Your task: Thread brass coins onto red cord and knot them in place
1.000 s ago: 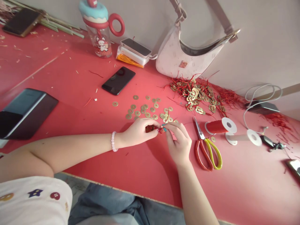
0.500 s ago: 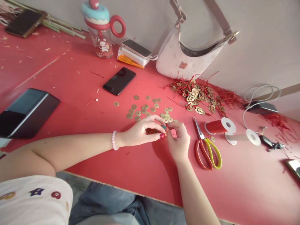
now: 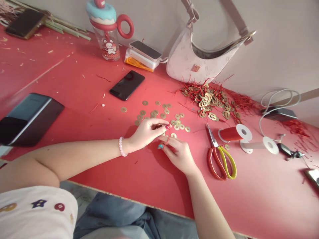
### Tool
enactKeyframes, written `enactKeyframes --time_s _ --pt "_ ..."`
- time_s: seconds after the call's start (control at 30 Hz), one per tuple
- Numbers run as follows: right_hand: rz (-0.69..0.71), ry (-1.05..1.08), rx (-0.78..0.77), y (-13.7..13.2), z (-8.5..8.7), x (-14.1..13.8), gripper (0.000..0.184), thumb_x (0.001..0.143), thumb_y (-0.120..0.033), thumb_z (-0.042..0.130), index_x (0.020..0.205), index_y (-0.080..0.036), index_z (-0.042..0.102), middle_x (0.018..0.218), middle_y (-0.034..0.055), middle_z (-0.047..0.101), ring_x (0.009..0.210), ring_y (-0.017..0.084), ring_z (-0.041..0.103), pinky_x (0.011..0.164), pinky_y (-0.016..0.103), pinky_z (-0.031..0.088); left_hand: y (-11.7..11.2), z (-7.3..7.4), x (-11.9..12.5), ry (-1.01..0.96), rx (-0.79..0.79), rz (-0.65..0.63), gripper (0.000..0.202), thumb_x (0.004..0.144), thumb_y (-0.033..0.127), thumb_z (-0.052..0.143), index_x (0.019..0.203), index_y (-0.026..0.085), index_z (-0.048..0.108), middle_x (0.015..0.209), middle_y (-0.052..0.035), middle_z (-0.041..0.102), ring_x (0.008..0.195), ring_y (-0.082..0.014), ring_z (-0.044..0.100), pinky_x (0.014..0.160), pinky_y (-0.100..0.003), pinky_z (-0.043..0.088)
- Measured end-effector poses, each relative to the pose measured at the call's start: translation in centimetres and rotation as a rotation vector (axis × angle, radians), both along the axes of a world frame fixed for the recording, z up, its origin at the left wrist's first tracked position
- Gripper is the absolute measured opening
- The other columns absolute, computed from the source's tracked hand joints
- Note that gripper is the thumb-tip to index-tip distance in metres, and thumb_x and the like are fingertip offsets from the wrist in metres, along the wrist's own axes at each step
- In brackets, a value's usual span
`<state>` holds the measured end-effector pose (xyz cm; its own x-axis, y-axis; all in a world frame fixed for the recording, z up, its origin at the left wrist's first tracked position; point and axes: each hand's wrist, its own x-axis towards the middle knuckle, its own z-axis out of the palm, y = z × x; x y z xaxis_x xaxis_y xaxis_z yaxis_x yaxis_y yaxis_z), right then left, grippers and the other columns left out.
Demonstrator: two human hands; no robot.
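Note:
My left hand (image 3: 147, 132) is closed, its thumb and index finger pinching a red cord (image 3: 169, 136). Under its curled fingers some brass coins show in part. The cord loops down across the fingers of my right hand (image 3: 179, 154), which is closed on it too, close below and to the right of the left. Loose brass coins (image 3: 163, 116) with holes in the middle lie just beyond both hands. Farther back is a heap of coins tied with red cord (image 3: 206, 101). How the cord runs beneath the fingers is hidden.
Scissors (image 3: 221, 159) lie right of my right hand, beside a spool of red cord (image 3: 230, 133) and a pale spool (image 3: 259, 145). A phone (image 3: 127, 85), a cup (image 3: 109, 43) and a handbag (image 3: 199, 63) stand or lie toward the wall. A dark device (image 3: 30, 119) is at left.
My right hand has moved left and down, its fingers now under the left hand's. The red cord has opened into a visible loop between the hands.

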<state>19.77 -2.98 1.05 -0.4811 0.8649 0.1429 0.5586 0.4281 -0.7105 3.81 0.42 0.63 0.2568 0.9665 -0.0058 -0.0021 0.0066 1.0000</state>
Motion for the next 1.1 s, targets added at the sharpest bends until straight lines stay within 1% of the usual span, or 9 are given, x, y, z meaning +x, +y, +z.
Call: enactKeyframes --time_s 0.13,0.23,0.4,0.5,0.57,0.63,0.73,0.93,1.1 --pt "-0.032 0.004 0.026 -0.4 -0.1 -0.1 0.039 0.082 -0.013 0.044 0.117 -0.027 0.054 0.067 -0.0020 0.063 0.060 0.012 0.059 0.063 0.025 0.049 0.3 -0.2 -0.2 -0.022 -0.092 0.010 0.025 0.080 0.035 0.057 0.094 0.017 0.065 0.075 -0.0046 0.064 0.053 -0.0087 0.052 0.040 -0.020 0.038" --pt "-0.090 0.065 0.000 -0.6 0.0 0.0 0.045 0.082 -0.015 0.045 0.125 -0.028 0.044 0.067 -0.0027 0.063 0.062 0.013 0.061 0.067 0.028 0.051 0.6 -0.5 -0.2 -0.064 -0.114 0.068 0.026 0.079 0.036 0.058 0.096 0.018 0.065 0.075 -0.0039 0.064 0.057 -0.0093 0.052 0.043 -0.020 0.039" --pt "-0.299 0.402 -0.060 -0.6 0.8 0.2 0.066 0.085 -0.025 0.048 0.140 -0.031 0.011 0.063 -0.0038 0.061 0.059 0.015 0.059 0.068 0.034 0.051 0.8 -0.5 -0.1 -0.086 -0.130 0.112 0.023 0.077 0.034 0.060 0.092 0.018 0.067 0.076 -0.0025 0.063 0.061 -0.0082 0.051 0.052 -0.021 0.042" --pt "-0.445 0.530 -0.068 -0.4 0.9 0.4 0.055 0.085 -0.030 0.049 0.134 -0.031 0.023 0.059 -0.0036 0.058 0.054 0.016 0.057 0.062 0.035 0.049 0.8 -0.4 -0.1 -0.087 -0.141 0.112 0.024 0.078 0.034 0.059 0.093 0.018 0.067 0.078 -0.0031 0.063 0.062 -0.0090 0.051 0.052 -0.021 0.041" --pt "-0.483 0.594 -0.093 -0.2 0.8 0.6 0.032 0.083 -0.031 0.050 0.114 -0.028 0.043 0.056 -0.0039 0.055 0.052 0.015 0.055 0.061 0.034 0.047 0.8 -0.5 -0.1 -0.084 -0.134 0.119 0.025 0.077 0.034 0.060 0.094 0.017 0.066 0.077 -0.0034 0.063 0.063 -0.0096 0.052 0.052 -0.022 0.041" --pt "-0.470 0.679 -0.122 0.1 0.6 1.0 0.012 0.080 -0.032 0.053 0.089 -0.024 0.050 0.053 -0.0040 0.052 0.052 0.013 0.053 0.060 0.032 0.046 0.8 -0.6 -0.1 -0.076 -0.125 0.129 0.025 0.077 0.034 0.060 0.094 0.017 0.066 0.075 -0.0031 0.063 0.062 -0.0096 0.051 0.052 -0.022 0.041" --pt "-0.403 0.759 -0.181 0.4 0.7 1.6 0.015 0.078 -0.036 0.047 0.071 -0.022 0.044 0.050 -0.0031 0.048 0.051 0.013 0.049 0.058 0.032 0.043 0.8 -0.7 -0.2 -0.068 -0.122 0.117 0.026 0.077 0.036 0.059 0.094 0.018 0.066 0.073 -0.0026 0.061 0.059 -0.0091 0.050 0.048 -0.021 0.040" --pt "-0.230 0.881 -0.199 0.7 0.8 2.4 0.021 0.078 -0.040 0.039 0.065 -0.024 0.037 0.039 -0.0057 0.033 0.041 0.014 0.038 0.048 0.029 0.033 0.6 -0.5 -0.2 -0.058 -0.152 0.101 0.028 0.076 0.038 0.060 0.095 0.018 0.066 0.073 -0.0034 0.061 0.059 -0.0091 0.049 0.043 -0.019 0.038" --pt "-0.333 0.795 -0.142 0.9 0.6 2.4 0.035 0.073 -0.056 0.048 0.066 -0.025 0.033 0.042 -0.0067 0.029 0.043 0.014 0.039 0.049 0.030 0.035 0.6 -0.3 -0.2 -0.056 -0.168 0.113 0.028 0.076 0.037 0.061 0.095 0.018 0.066 0.070 -0.0024 0.061 0.058 -0.0088 0.050 0.043 -0.018 0.037"
